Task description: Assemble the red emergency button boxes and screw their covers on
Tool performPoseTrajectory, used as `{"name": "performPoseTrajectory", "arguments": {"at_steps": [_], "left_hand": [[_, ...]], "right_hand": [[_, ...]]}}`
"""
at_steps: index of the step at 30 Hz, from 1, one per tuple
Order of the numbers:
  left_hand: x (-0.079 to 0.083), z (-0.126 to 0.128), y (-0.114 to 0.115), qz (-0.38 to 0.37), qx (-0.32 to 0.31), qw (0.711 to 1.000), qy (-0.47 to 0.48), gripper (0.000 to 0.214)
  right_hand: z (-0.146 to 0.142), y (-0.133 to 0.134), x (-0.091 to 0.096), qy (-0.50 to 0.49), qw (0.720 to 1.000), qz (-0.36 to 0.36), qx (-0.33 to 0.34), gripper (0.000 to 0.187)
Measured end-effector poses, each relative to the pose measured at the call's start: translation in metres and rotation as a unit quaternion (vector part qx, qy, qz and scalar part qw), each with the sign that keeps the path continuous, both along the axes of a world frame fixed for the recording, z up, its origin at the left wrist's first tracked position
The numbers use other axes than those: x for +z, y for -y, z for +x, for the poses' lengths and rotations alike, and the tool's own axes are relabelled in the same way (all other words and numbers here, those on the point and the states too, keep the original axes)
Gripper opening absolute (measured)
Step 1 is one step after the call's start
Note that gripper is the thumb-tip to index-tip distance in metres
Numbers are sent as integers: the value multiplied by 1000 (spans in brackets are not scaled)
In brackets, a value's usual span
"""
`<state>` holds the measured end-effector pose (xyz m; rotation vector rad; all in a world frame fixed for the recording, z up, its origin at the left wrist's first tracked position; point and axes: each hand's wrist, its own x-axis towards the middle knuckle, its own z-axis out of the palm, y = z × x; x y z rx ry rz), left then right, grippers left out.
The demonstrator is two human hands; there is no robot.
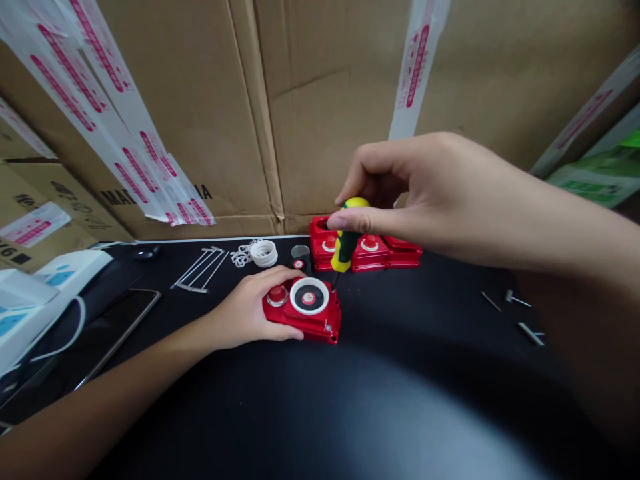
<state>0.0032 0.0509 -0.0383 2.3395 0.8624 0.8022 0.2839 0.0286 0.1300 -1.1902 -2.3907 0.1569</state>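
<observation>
My left hand (245, 310) is wrapped round the left end of a red plastic device (305, 310) lying on the black table (410, 373). The device has a red button and a white ring with a black and red centre. My right hand (400, 193) pinches the top of a yellow and green screwdriver (346, 240), held upright. Its tip points down at the device's far right corner. Behind the screwdriver stands a row of similar red devices (370, 250).
Thin metal rods (200, 270) and white rings (263, 253) lie at the back left, with a dark phone (117, 330) and a white box (45, 287) further left. Small metal pins (520, 313) lie on the right. Taped cardboard boxes (300, 100) wall off the back.
</observation>
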Motion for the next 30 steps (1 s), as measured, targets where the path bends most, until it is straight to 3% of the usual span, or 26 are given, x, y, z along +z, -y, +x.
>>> {"name": "performPoseTrajectory", "arguments": {"at_steps": [4,8,16,22,25,30], "left_hand": [[0,0,0,-2,1,1000,-3,80],[-2,-1,0,-6,-1,1000,2,80],[-3,-2,0,-16,-14,1000,15,80],[-2,-1,2,-41,-13,999,24,77],[-2,0,2,-55,-14,998,26,79],[-2,2,2,-52,-9,998,28,80]], "right_hand": [[0,-4,0,-19,999,-19,25,22],[2,-8,-1,-63,996,-26,50,32],[4,-4,1,-64,992,-82,65,23],[5,-3,1,-48,983,-134,116,22],[4,-4,-3,-29,992,-70,101,33],[-5,-6,-11,77,990,112,-33,52]]}}
